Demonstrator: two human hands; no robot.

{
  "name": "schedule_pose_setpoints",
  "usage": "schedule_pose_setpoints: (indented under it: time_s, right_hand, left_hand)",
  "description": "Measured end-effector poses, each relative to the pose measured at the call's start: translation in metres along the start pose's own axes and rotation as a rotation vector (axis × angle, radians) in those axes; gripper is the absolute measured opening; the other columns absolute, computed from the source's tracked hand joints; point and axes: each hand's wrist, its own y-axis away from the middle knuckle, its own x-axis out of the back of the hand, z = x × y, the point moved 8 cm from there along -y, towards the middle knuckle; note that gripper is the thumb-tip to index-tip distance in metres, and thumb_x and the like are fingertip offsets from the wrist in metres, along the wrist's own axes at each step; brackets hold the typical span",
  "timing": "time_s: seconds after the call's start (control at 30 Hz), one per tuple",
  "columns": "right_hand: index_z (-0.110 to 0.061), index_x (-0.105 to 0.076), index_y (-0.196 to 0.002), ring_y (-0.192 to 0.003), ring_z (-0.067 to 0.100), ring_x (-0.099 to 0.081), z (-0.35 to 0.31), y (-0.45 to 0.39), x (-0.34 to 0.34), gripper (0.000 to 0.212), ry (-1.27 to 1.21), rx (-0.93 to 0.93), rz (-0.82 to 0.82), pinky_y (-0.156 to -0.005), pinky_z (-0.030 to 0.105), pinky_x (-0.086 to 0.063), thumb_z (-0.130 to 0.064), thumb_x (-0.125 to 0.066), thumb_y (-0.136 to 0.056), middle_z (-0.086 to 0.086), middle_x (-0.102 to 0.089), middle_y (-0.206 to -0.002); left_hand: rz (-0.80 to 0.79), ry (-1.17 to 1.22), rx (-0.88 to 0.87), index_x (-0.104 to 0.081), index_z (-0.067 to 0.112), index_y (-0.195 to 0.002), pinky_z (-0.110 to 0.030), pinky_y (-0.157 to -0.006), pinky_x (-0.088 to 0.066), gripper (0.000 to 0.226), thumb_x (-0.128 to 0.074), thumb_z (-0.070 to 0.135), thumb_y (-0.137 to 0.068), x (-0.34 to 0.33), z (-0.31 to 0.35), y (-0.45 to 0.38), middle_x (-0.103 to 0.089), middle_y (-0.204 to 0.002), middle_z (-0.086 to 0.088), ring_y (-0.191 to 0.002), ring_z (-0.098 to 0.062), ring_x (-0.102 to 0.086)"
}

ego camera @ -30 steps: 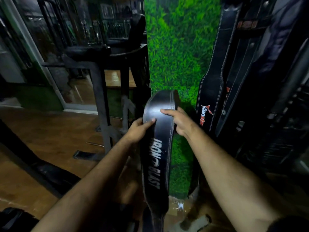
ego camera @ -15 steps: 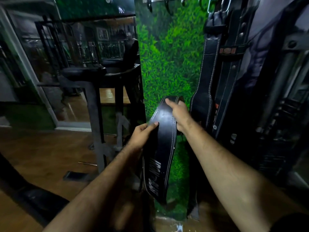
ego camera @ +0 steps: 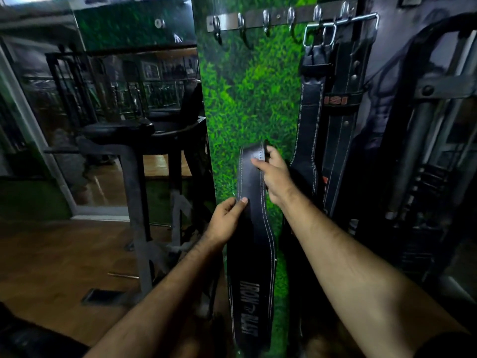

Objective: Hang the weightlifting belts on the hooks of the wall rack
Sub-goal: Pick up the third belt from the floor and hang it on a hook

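Both hands' grip on belt point(ego camera: 254, 228); buckle end hidden.

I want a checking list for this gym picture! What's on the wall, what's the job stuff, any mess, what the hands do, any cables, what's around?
Surface: green grass-print wall panel, bare below the rack.
Job's things: hook rack, left hooks empty; Iron Blast belt held upright, below the hooks; hung belts at the rack's right end.
Clutter: nothing seen.
Grips: left hand pinches the belt's left edge; right hand holds its top end.
Cables: nothing seen.
Surroundings: padded gym bench left, wooden floor, dark machine right.
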Motion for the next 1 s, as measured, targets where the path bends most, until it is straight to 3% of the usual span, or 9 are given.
schedule_pose_setpoints:
  time_s: [0.17,0.27,0.37,0.43,0.5,0.53,0.63,0.77,1.0]
  right_hand:
    - [-0.014,-0.060,-0.105,-0.084,0.013,-0.067,-0.009,-0.005,-0.004,0.020,-0.024,-0.006,-0.076,-0.083,0.030,-0.053,-0.003,-0.063,-0.089,0.005,-0.071,-0.097]
    - [-0.010,-0.045,-0.139,-0.115,0.016,-0.058,-0.005,-0.019,0.007,0.064,0.002,-0.152,-0.009,-0.107,0.038,-0.039,-0.034,-0.072,-0.086,0.002,-0.061,-0.126]
    - [-0.011,-0.041,-0.143,-0.128,0.019,-0.050,-0.010,-0.031,0.012,0.091,0.075,-0.167,0.077,-0.110,0.042,-0.037,-0.052,-0.078,-0.070,0.002,-0.052,-0.141]
    - [-0.013,-0.057,-0.125,-0.114,0.021,-0.061,-0.011,-0.035,0.005,0.061,0.067,-0.114,0.042,-0.105,0.047,-0.046,-0.042,-0.077,-0.075,0.007,-0.065,-0.125]
    - [-0.017,-0.061,-0.110,-0.097,0.016,-0.064,-0.021,-0.031,-0.011,0.019,0.096,-0.006,-0.013,-0.093,0.038,-0.052,-0.017,-0.064,-0.092,0.003,-0.069,-0.107]
    - [-0.020,-0.060,-0.105,-0.092,0.014,-0.064,-0.027,-0.031,-0.017,0.015,0.129,0.059,-0.019,-0.087,0.034,-0.051,-0.009,-0.058,-0.095,0.001,-0.069,-0.102]
    - [-0.016,-0.059,-0.100,-0.084,0.012,-0.061,-0.049,-0.034,-0.028,0.020,0.185,0.237,0.005,-0.081,0.029,-0.049,0.000,-0.049,-0.096,0.000,-0.066,-0.093]
    - [-0.004,-0.059,-0.107,-0.083,0.005,-0.060,-0.077,-0.045,-0.028,0.018,0.209,0.390,0.093,-0.080,0.020,-0.048,0.001,-0.050,-0.093,0.001,-0.066,-0.094]
    - [0.005,-0.058,-0.114,-0.085,0.005,-0.059,-0.115,-0.066,-0.007,0.023,0.059,0.504,0.335,-0.079,0.013,-0.045,0.002,-0.050,-0.093,0.001,-0.066,-0.097]
  left_hand:
    - [0.051,0.039,-0.045,-0.048,0.015,-0.075,-0.022,-0.053,-0.034,0.028,-0.048,0.019,-0.103,-0.004,0.017,-0.028,-0.047,-0.065,0.001,-0.057,-0.004,-0.042]
    - [0.013,0.050,-0.025,-0.041,0.020,-0.070,-0.017,-0.050,-0.031,0.034,-0.046,0.014,-0.103,-0.013,0.010,-0.024,-0.044,-0.054,0.014,-0.050,0.004,-0.035]
    - [-0.006,0.150,0.045,-0.050,0.017,-0.074,-0.017,-0.058,-0.038,0.029,-0.047,0.017,-0.103,-0.009,-0.004,-0.026,-0.055,-0.062,0.014,-0.057,0.002,-0.047]
    - [0.036,0.136,0.042,-0.058,0.014,-0.080,-0.018,-0.065,-0.043,0.027,-0.046,0.020,-0.103,0.000,-0.001,-0.035,-0.063,-0.070,0.010,-0.065,0.001,-0.055]
    - [0.064,0.113,-0.016,-0.062,0.009,-0.090,-0.017,-0.069,-0.047,0.025,-0.046,0.021,-0.104,0.004,0.018,-0.045,-0.066,-0.079,0.005,-0.069,0.001,-0.060]
    - [0.070,0.114,-0.054,-0.063,0.009,-0.096,-0.018,-0.072,-0.049,0.023,-0.046,0.021,-0.104,0.005,0.030,-0.052,-0.068,-0.085,0.002,-0.074,-0.001,-0.063]
    - [0.103,0.112,-0.193,-0.065,0.016,-0.093,-0.030,-0.080,-0.052,0.020,-0.048,0.021,-0.103,0.008,0.074,-0.072,-0.070,-0.090,-0.002,-0.084,-0.014,-0.064]
    - [0.142,0.065,-0.323,-0.061,0.020,-0.084,-0.028,-0.068,-0.051,0.020,-0.050,0.021,-0.100,0.008,0.115,-0.086,-0.067,-0.081,0.000,-0.076,-0.013,-0.061]
    - [0.147,-0.072,-0.315,-0.040,0.014,-0.071,-0.025,-0.052,-0.030,0.035,-0.056,0.031,-0.097,-0.002,0.069,-0.074,-0.035,-0.064,0.001,-0.059,-0.005,-0.033]
